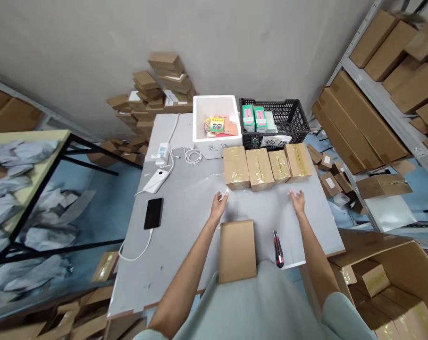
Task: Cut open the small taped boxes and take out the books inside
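Observation:
My left hand [219, 205] is over the table just in front of the row of taped cardboard boxes, its thumb and fingers closed on a small white scrap [227, 191]. My right hand [297, 202] is held near the right end of that row, fingers apart, with nothing visible in it. The row is made up of a left box [236, 167], a second box [259, 169], a smaller third box [279, 166] and a right box [298, 162]. Between my forearms, close to my body, lies a plain brown carton [237, 251]. A red and black utility knife [278, 249] rests to its right.
Behind the row stand a white foam box [217, 145] with small packets and a black crate [300, 118] with green boxes. A phone [153, 213], a power strip [162, 155] and cables occupy the left side. A large open carton [408, 255] stands at right.

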A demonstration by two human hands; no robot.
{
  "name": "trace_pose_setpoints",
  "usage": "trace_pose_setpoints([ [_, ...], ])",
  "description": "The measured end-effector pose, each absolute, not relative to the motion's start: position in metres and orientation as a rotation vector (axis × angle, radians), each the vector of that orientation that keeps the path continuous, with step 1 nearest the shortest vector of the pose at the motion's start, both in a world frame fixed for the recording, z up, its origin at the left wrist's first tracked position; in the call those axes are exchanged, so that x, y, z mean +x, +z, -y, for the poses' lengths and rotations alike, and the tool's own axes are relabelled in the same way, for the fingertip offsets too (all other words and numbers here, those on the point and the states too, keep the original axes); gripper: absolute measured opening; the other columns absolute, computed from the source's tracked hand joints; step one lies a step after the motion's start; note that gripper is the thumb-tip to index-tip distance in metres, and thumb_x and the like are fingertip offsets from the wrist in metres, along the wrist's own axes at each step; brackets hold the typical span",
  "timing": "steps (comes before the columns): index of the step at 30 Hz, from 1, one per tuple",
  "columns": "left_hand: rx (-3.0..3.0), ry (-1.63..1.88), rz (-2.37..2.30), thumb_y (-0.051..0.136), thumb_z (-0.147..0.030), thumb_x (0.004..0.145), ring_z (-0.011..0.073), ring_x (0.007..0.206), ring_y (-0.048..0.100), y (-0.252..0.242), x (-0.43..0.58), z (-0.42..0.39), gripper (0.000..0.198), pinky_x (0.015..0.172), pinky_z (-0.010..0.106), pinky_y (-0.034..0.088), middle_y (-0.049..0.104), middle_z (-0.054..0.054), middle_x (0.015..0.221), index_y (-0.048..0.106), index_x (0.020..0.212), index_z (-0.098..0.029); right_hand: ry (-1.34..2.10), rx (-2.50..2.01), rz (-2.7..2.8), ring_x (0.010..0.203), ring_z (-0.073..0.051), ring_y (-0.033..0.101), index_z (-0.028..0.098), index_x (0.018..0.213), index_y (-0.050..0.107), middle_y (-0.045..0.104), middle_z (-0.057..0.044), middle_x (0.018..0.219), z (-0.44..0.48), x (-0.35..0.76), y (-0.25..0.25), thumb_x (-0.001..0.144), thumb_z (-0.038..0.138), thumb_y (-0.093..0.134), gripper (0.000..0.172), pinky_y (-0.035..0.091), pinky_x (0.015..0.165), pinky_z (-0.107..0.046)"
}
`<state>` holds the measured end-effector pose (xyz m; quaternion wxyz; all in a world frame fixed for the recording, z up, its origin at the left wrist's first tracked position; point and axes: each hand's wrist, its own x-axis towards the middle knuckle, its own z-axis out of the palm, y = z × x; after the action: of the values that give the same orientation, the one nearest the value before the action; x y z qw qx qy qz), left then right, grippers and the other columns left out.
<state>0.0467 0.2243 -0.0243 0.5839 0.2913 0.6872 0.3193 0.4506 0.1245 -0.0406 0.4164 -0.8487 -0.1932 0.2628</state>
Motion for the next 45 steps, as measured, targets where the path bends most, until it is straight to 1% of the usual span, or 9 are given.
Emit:
trace_pose_setpoints([
  [7, 0.503, 0.517, -1.670, 0.075, -0.070, 0.097, 0.0386, 0.132, 0.078, -0.038, -0.024, -0.039, 0.056, 0.125, 0.058, 0.053, 0.081, 0.024, 0.134, 0.076, 0.115, -0.016, 0.938, -2.391, 0.543, 0.125, -0.049, 0.074, 0.023, 0.106, 0.066, 0.078, -0.018, 0.121, 0.068, 0.355, -0.053, 0.064, 0.047, 0.094, 0.056, 0.057, 0.114, -0.056],
  [14, 0.595, 0.565, -1.521, 0.077, -0.082, 0.089, 0.0388, 0.127, 0.078, -0.024, -0.013, 0.010, 0.065, 0.111, 0.052, 0.062, 0.086, 0.017, 0.113, 0.079, 0.106, -0.019, 1.076, -2.421, 0.620, 0.126, -0.036, 0.077, 0.030, 0.073, 0.053, 0.080, -0.009, 0.098, 0.081, 0.313, -0.045, 0.068, 0.036, 0.086, 0.034, 0.062, 0.095, -0.038],
  [17, 0.683, 0.654, -1.540, 0.077, -0.073, 0.095, 0.0364, 0.140, 0.071, -0.017, -0.003, -0.006, 0.055, 0.118, 0.049, 0.059, 0.084, 0.016, 0.127, 0.080, 0.113, -0.020, 1.196, -2.291, 0.598, 0.106, -0.033, 0.081, 0.028, 0.066, 0.054, 0.074, -0.006, 0.075, 0.057, 0.299, -0.048, 0.070, 0.038, 0.084, 0.032, 0.061, 0.080, -0.032],
  [21, 0.718, 0.701, -1.538, 0.081, -0.050, 0.099, 0.0340, 0.149, 0.066, -0.011, 0.002, -0.025, 0.039, 0.129, 0.046, 0.050, 0.076, 0.017, 0.152, 0.080, 0.125, -0.022, 1.355, -2.009, 0.526, 0.085, -0.025, 0.081, 0.025, 0.075, 0.063, 0.076, -0.003, 0.071, 0.026, 0.273, -0.040, 0.082, 0.053, 0.074, 0.032, 0.061, 0.069, -0.028],
  [26, 0.742, 0.715, -1.535, 0.082, -0.038, 0.099, 0.0361, 0.154, 0.063, 0.004, -0.001, -0.029, 0.041, 0.133, 0.047, 0.046, 0.069, 0.019, 0.163, 0.079, 0.135, -0.019, 1.387, -1.789, 0.462, 0.082, -0.022, 0.082, 0.022, 0.086, 0.068, 0.084, -0.009, 0.086, 0.003, 0.257, -0.010, 0.084, 0.058, 0.077, 0.038, 0.065, 0.071, -0.029],
  [29, 0.796, 0.766, -1.510, 0.080, -0.042, 0.102, 0.0342, 0.157, 0.060, 0.018, -0.006, -0.021, 0.041, 0.136, 0.046, 0.043, 0.069, 0.016, 0.163, 0.079, 0.136, -0.019, 1.376, -1.717, 0.446, 0.094, -0.025, 0.086, 0.023, 0.092, 0.066, 0.088, -0.014, 0.098, 0.003, 0.264, 0.012, 0.087, 0.057, 0.076, 0.036, 0.069, 0.077, -0.031],
  [34, 0.903, 0.893, -1.366, 0.060, -0.063, 0.113, 0.0340, 0.154, 0.063, 0.047, -0.006, 0.004, 0.056, 0.120, 0.044, 0.059, 0.071, 0.012, 0.161, 0.075, 0.148, -0.023, 1.332, -1.560, 0.558, 0.119, -0.030, 0.085, 0.024, 0.104, 0.065, 0.089, -0.016, 0.116, 0.016, 0.284, 0.050, 0.089, 0.061, 0.073, 0.040, 0.072, 0.086, -0.037],
  [40, 0.811, 0.920, -1.351, 0.081, -0.054, 0.103, 0.0325, 0.148, 0.068, 0.044, 0.010, 0.021, 0.071, 0.124, 0.042, 0.056, 0.075, 0.012, 0.152, 0.061, 0.164, -0.024, 1.184, -1.551, 0.848, 0.128, -0.029, 0.080, 0.026, 0.110, 0.064, 0.087, -0.016, 0.131, 0.024, 0.285, 0.087, 0.097, 0.060, 0.065, 0.037, 0.071, 0.093, -0.040],
  [45, 0.557, 0.801, -1.358, 0.082, -0.053, 0.099, 0.0333, 0.146, 0.069, 0.005, 0.012, 0.024, 0.077, 0.112, 0.045, 0.065, 0.068, 0.016, 0.161, 0.056, 0.167, -0.026, 1.013, -1.792, 1.137, 0.120, -0.031, 0.083, 0.026, 0.115, 0.068, 0.088, -0.014, 0.125, 0.026, 0.266, 0.092, 0.096, 0.046, 0.071, 0.028, 0.065, 0.110, -0.048],
])
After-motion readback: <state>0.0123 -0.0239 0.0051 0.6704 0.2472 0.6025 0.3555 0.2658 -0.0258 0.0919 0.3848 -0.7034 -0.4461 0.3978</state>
